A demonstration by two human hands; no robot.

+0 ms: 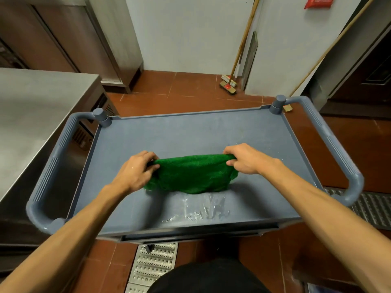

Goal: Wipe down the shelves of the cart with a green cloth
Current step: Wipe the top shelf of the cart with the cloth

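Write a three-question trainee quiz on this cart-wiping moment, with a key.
1. True or false: only one hand grips the green cloth.
2. Where on the top shelf is the wet patch? A) at the far edge B) between the cloth and the near edge C) under the left handle
3. Fill in: leaning on the far wall stands a ____ with a long wooden handle.

Key: 1. False: the left hand and the right hand each pinch an upper corner. 2. B. 3. Brush.
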